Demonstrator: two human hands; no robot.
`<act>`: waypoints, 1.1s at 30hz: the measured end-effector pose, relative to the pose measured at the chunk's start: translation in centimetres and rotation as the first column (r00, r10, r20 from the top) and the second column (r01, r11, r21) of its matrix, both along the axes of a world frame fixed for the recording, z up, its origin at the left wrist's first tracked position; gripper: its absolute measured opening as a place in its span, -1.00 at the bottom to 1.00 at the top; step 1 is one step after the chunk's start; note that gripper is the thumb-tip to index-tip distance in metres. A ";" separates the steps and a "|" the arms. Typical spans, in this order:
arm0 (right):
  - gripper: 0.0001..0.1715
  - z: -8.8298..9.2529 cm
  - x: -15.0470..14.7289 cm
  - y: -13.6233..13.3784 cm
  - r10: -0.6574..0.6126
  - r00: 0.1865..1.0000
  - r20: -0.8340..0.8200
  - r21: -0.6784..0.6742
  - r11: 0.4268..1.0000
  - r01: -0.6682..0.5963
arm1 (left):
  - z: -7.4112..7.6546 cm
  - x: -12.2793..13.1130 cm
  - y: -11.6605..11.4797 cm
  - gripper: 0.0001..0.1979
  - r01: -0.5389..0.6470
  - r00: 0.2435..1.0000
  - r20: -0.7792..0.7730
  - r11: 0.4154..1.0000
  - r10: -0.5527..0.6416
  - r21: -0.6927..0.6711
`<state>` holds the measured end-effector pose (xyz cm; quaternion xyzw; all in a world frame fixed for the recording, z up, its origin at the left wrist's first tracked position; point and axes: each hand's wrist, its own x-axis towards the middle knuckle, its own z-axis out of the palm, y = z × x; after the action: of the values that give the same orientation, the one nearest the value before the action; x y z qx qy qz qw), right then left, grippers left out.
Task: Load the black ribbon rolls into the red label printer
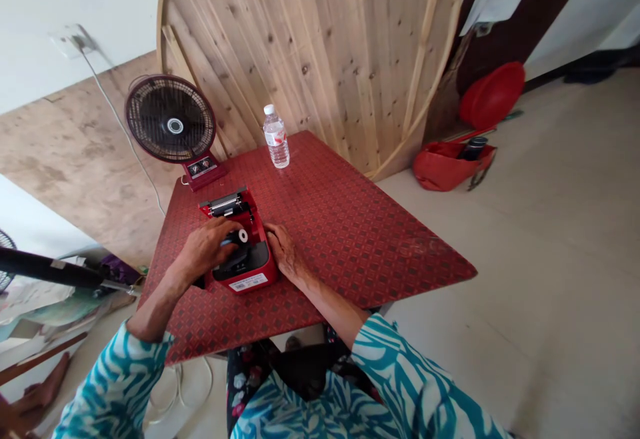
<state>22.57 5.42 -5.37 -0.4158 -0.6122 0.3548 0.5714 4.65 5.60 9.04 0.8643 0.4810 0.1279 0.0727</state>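
A red printer (247, 282) with a white label on its front sits near the table's front edge, its lid (225, 204) raised at the back. My left hand (207, 244) reaches over the printer's open compartment from the left. Its fingers are closed on a dark roll (233, 240) with a white core end, which is partly covered by the fingers. I cannot tell whether the roll touches the bottom of the compartment. Against the printer's right wall, my right hand (283, 250) grips the side with curled fingers.
The printer stands on a red patterned table (350, 226). Towards the back are a fan (175, 126) and a water bottle (277, 138). A round wooden board (310, 52) leans behind. On the floor at right lie a red bag (440, 167) and a red basin (493, 96).
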 end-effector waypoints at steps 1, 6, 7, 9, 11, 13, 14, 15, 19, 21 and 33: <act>-0.56 0.0 0.0 -0.1 0.008 1.000 0.002 -0.005 1.000 -0.008 | 0.6 -0.7 -0.5 -0.73 -0.035 0.998 0.045 0.999 0.034 0.017; -0.60 -0.3 0.1 0.0 0.004 1.000 -0.011 -0.001 1.000 -0.004 | 2.4 -6.1 0.3 -0.63 -0.408 0.846 0.387 0.913 0.368 0.022; -0.60 -0.5 0.1 0.1 0.001 1.000 -0.015 0.001 1.000 -0.001 | 2.1 -7.1 1.0 -0.58 -0.439 0.806 0.447 0.899 0.389 0.008; -0.61 -0.7 0.0 0.2 -0.002 1.000 -0.022 0.003 1.000 0.002 | 0.6 -8.8 2.8 -0.50 -0.404 0.748 0.546 0.912 0.377 -0.076; -0.61 -0.8 0.0 0.3 -0.002 1.000 -0.026 0.001 1.000 0.002 | -1.6 -9.9 4.8 -0.55 -0.374 0.724 0.556 0.910 0.408 -0.182; -0.62 -0.8 0.0 0.3 -0.004 1.000 -0.024 0.001 1.000 0.004 | -3.9 -10.2 6.5 -0.59 -0.371 0.725 0.528 0.897 0.442 -0.241; -0.63 -0.8 0.0 0.3 -0.006 1.000 -0.021 0.002 1.000 0.006 | -4.9 -10.2 7.3 -0.62 -0.394 0.741 0.486 0.886 0.464 -0.246; -0.63 -0.8 0.0 0.3 -0.010 1.000 -0.019 0.001 1.000 0.010 | -5.7 -10.1 7.9 -0.64 -0.411 0.758 0.440 0.877 0.481 -0.250; -0.63 -1.0 0.0 0.4 -0.027 0.999 -0.024 -0.019 0.999 0.026 | -7.4 -9.6 9.4 -0.75 -0.425 0.807 0.313 0.861 0.500 -0.279; -0.64 -1.1 -0.1 0.5 -0.029 0.999 -0.028 -0.021 0.999 0.029 | -7.4 -9.6 9.6 -0.76 -0.413 0.817 0.299 0.862 0.493 -0.295; -0.62 -0.9 0.0 0.3 -0.014 1.000 -0.018 0.004 1.000 0.014 | -3.4 -7.5 4.9 -0.39 -0.023 0.549 0.807 0.969 0.218 -0.246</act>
<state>22.60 5.70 -6.22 -0.4158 -0.6049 0.3532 0.5801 -2.81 10.54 5.65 0.6546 0.4592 0.4729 0.3702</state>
